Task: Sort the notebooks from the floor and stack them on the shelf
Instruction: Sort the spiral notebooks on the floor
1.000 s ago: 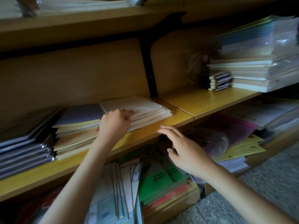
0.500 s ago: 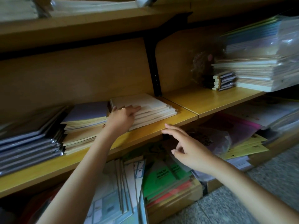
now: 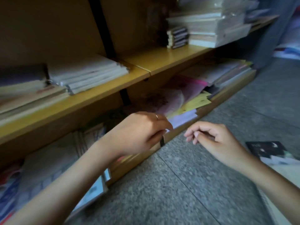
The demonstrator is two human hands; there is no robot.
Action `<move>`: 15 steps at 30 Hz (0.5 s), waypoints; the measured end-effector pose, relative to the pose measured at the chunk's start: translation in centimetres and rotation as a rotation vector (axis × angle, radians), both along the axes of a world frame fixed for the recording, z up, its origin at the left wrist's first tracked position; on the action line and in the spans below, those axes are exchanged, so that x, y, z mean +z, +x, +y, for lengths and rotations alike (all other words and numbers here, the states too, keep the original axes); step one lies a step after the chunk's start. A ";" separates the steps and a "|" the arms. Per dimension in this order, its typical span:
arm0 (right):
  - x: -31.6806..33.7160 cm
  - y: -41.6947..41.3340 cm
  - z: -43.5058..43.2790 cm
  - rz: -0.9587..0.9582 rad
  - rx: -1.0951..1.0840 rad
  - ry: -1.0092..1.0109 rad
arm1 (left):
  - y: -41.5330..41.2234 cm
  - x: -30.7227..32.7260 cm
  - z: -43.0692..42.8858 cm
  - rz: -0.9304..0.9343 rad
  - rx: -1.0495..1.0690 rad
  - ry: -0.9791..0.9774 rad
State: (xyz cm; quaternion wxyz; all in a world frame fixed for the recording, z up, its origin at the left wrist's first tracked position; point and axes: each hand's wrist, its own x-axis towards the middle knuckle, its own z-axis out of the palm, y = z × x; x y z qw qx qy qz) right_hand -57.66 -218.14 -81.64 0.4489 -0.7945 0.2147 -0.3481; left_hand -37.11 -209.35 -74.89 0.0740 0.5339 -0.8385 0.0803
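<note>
Right now both grips hang low in front of the bottom shelf's front lip [image 3: 227, 95], just above the floor [image 3: 178, 184], and neither has anything in it. The left grip [image 3: 141, 132] has its fingers loosely curled downward with the thumb beneath. Blur hides the fingertips, but no cover or page shows between them. The right grip [image 3: 215, 140], just beside the left one, is equally slack, its fingers bent toward the thumb around empty air.

The nearest thing to sort is a dark notebook [image 3: 266, 149]. It lies flat on the floor to the right of the right grip, behind its wrist and partly hidden by the forearm. Something pale lies against its near edge, and I cannot tell whether that is another notebook. Above and to the left of the left grip, the middle shelf [image 3: 162, 60] carries a pale stack [image 3: 87, 73] of notebooks, with bare board to the right of it.

The dark notebook looks thin and soft-covered, so it should be light and floppy rather than stiff, and its cover may be slick. Lying flush on hard stone, it gives fingers nothing to get under. I judge the right grip would best tip up a free corner or long edge. It could then pinch near the spine, thumb on top and fingers beneath, so the pages do not fan or sag.
</note>
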 end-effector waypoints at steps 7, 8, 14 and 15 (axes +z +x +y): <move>-5.7 -10.7 0.1 0.242 -0.307 0.185 | -8.1 -5.2 -4.5 0.187 -0.247 0.088; -6.9 -12.4 -0.3 0.390 -0.369 0.170 | -9.2 -6.1 -5.1 0.194 -0.271 0.115; -12.5 -21.7 -0.8 1.237 -0.744 0.237 | -14.1 -10.7 -7.0 0.213 -0.346 0.199; -13.0 -22.7 -0.6 1.274 -0.792 0.283 | -14.6 -11.1 -7.2 0.211 -0.353 0.206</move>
